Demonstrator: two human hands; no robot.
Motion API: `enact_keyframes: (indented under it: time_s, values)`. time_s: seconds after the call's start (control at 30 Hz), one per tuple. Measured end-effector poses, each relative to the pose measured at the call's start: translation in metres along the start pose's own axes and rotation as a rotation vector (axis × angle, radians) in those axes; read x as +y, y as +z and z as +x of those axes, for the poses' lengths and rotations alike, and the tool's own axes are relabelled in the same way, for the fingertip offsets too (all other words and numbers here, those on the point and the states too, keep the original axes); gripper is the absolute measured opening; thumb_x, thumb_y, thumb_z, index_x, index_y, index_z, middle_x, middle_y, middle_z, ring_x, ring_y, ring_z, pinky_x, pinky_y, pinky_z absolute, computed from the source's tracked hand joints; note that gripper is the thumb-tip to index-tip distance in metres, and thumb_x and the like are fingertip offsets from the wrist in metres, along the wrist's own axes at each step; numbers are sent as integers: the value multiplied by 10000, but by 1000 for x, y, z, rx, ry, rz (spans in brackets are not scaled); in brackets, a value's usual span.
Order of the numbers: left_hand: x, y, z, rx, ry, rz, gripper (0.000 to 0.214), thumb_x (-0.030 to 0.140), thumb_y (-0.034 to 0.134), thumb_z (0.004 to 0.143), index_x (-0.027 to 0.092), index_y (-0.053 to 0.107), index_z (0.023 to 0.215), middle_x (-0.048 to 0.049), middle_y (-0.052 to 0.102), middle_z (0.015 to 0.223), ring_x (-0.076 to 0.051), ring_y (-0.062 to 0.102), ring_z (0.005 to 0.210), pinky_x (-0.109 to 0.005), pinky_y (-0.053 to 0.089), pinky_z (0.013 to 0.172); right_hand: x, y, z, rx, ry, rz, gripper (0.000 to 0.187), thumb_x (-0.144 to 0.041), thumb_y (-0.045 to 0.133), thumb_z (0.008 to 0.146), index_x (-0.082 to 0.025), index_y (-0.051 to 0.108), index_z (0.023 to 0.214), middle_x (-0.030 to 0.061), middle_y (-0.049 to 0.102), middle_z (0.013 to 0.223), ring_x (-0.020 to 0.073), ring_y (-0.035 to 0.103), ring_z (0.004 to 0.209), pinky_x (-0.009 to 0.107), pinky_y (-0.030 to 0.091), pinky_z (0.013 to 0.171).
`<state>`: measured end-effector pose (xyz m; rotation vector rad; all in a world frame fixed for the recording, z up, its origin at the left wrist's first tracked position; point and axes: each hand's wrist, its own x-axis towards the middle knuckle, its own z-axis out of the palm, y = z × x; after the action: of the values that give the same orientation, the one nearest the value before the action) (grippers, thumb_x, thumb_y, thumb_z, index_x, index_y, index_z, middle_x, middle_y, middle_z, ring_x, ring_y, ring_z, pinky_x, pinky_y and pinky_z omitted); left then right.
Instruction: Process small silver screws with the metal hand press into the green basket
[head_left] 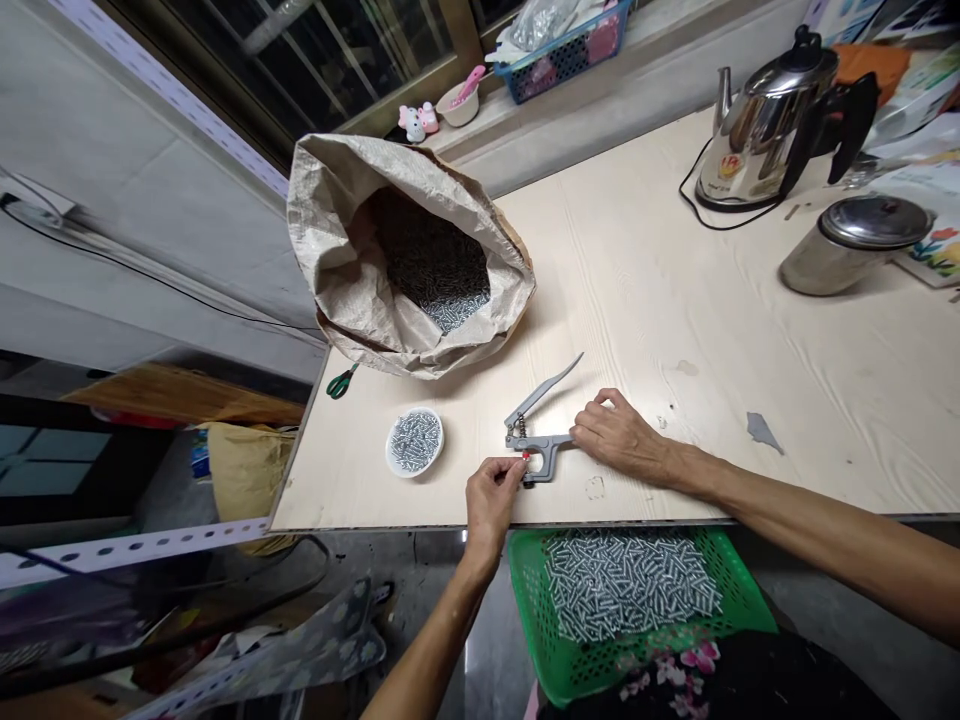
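Observation:
Grey snap-fastener pliers [551, 448] lie on the table near its front edge, the lever sticking up at an angle and a spring at the hinge. My right hand [611, 430] is closed around the end of the lower handle. At the jaw, beside a small red part [526, 456], the fingertips of my left hand [493, 497] are pinched together. Whatever they hold is too small to make out. Left of the pliers stands a white bowl [389, 462] of small silvery metal pieces [416, 440].
A large woven sack [322, 240] holds many metal pieces. Green scissors [341, 382] lie by the table's left edge. Below the front edge is a green basket [529, 580] of screw-like pieces [630, 580]. A kettle [772, 130] and metal canister [832, 250] stand back right.

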<state>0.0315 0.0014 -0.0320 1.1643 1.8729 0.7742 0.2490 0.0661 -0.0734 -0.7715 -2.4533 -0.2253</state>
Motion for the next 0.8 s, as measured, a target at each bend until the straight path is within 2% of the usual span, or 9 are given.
enact_keyframes:
  time_s: [0.23,0.4,0.5,0.6,0.67,0.73,0.8]
  values:
    - [-6,-8,9,-108,1,211,333,454,601,705,132,685,709,-37,655,680,-168,587,667,-253,413,610,0,6,0,-50,18,19,262,-109,351,951,-187,512,758,-10,531,692,142,378,675,356,280,798]
    - [-3,-14,11,-213,12,355,331,443,563,723,140,662,635,-4,592,582,-141,534,590,-238,370,564,-1,1,2,-195,74,99,235,-197,383,956,-189,547,788,10,578,728,164,444,730,375,301,796]
    - [2,-16,8,-245,16,402,326,438,563,722,144,651,609,5,565,552,-132,508,565,-240,354,555,1,-9,3,-266,155,218,206,-374,497,915,-184,573,943,65,622,954,216,497,911,423,317,873]
    - [3,-16,2,-265,33,412,309,431,583,705,146,661,612,-2,575,588,-142,525,603,-245,370,577,5,-18,4,-292,203,270,541,-527,597,821,-176,491,1218,153,486,1322,297,397,1203,514,256,996]
    - [2,-15,-3,-274,32,398,305,428,589,702,147,663,611,-6,581,609,-152,544,636,-249,386,596,8,-21,7,-337,182,267,653,-571,609,794,-185,443,1295,169,380,1430,331,301,1300,555,212,1027]
    - [0,-13,-8,-263,25,378,301,422,587,707,148,662,607,-10,584,625,-162,560,668,-255,402,616,11,-20,13,-383,163,269,587,-554,550,844,-201,450,1302,150,381,1440,329,298,1303,544,231,1013]
    - [-3,-11,-12,-237,29,352,291,409,586,711,150,667,606,-21,597,660,-172,573,706,-263,417,642,15,-18,21,-400,183,253,454,-462,477,915,-225,459,1303,114,449,1394,301,371,1236,491,286,955]
